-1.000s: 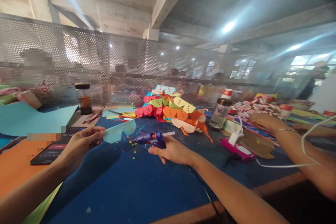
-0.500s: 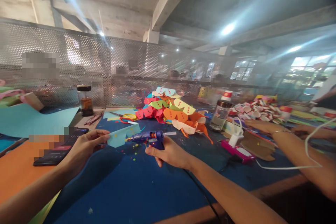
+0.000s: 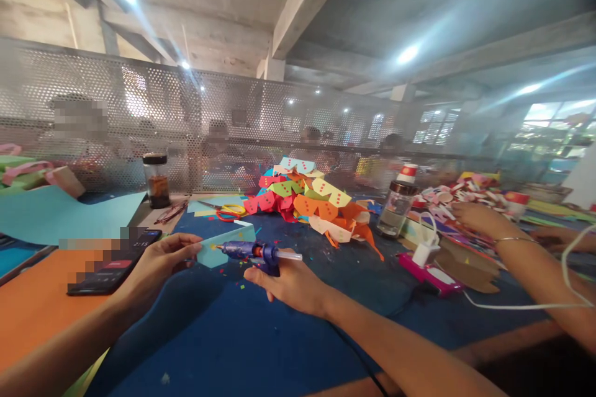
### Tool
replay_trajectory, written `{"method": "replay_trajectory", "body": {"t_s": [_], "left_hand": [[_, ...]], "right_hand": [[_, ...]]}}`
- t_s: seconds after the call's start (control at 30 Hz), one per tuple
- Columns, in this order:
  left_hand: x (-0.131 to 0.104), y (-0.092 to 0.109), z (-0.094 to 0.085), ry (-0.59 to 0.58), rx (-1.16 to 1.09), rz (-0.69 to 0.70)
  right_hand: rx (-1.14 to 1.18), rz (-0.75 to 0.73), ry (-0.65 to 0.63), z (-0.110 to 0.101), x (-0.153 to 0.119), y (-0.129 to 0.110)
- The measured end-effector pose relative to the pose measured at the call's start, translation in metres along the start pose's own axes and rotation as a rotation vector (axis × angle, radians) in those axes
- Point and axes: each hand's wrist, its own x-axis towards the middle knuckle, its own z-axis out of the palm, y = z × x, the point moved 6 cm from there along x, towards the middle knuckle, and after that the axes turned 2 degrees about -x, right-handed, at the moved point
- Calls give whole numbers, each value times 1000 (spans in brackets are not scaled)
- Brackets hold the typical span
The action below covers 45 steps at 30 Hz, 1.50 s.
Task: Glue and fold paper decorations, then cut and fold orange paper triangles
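Note:
My left hand pinches the left end of a folded light-blue paper piece above the blue table. In my right hand is a blue hot glue gun, with a clear glue stick sticking out of its back. Its nozzle points left and appears to be at the paper, close to my left fingers; whether it touches I cannot tell. Small coloured paper bits lie under the paper. Scissors with yellow and red handles rest just behind.
A pile of coloured folded paper shapes stands behind my hands. Left are a phone and a dark-lidded jar. Right are a glass bottle, a pink power strip with a white cable, and another person's arm.
My right hand has moved the glue gun left along the paper, toward my left fingers. My left hand keeps its hold. The other person's hand shifts slightly at the pile on the right.

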Motion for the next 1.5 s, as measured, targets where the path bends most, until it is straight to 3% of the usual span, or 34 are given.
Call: {"method": "replay_trajectory", "body": {"t_s": [0.13,0.47,0.8,1.5], "left_hand": [[0,-1,-1,-1,14,1],[-2,1,4,5,39,-2],[0,-1,2,-7,60,16],[5,-5,2,-53,41,47]], "right_hand": [[-75,30,20,3,-2,7],[-259,-82,71,0,-2,6],[-291,-139,96,4,-1,16],[-334,-246,130,3,-2,14]]}}
